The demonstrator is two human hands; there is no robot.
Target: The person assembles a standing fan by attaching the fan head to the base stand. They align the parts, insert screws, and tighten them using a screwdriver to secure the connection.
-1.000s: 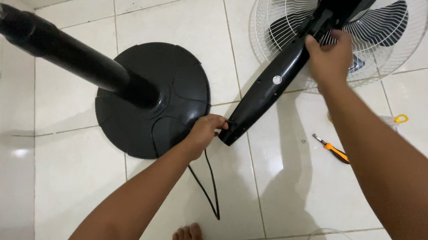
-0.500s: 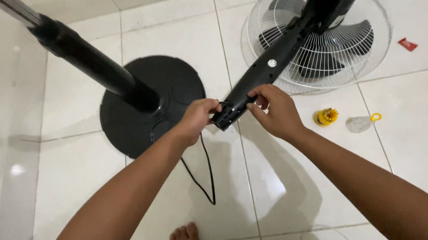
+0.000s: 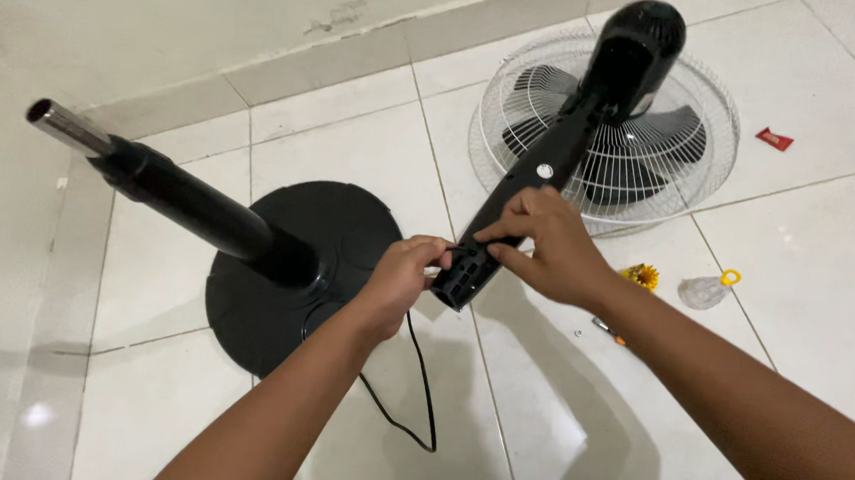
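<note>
Head view, landmark: the round black fan base (image 3: 348, 234) on the white tiled floor (image 3: 798, 246); every place below is told from it.
Stand pole: a black pole (image 3: 199, 212) rises from the base's middle and leans up and to the left, ending in a bare metal tube (image 3: 64, 126).
Fan neck: the black fan neck (image 3: 537, 183), the piece being worked on, slants just right of the base; its open lower end hangs above the base's right edge, and its upper end carries the motor housing (image 3: 634, 42).
Fan guard: a white wire guard with dark blades (image 3: 694, 153) lies flat, well to the right of the base, under the motor.
Left hand: the left hand (image 3: 403, 280) is closed against the neck's lower end, at the base's right edge; what its fingers pinch cannot be told.
Right hand: the right hand (image 3: 548, 243) is wrapped over the neck just above that end, its fingers curled onto it.
Cord: a black power cord (image 3: 415, 390) loops on the tiles in front of the base.
Small parts: a yellow knob (image 3: 641, 276), a clear cap with a yellow ring (image 3: 705, 288), a screwdriver (image 3: 610, 331) and a red scrap (image 3: 774, 139) lie right of the base.
Risk, slip: the grip is near one end, so the heavy motor end looks liable to drop onto the guard.
Risk, cord: the loose cord could snag a foot or the neck.
Risk, parts: scattered bits could get kicked away.
</note>
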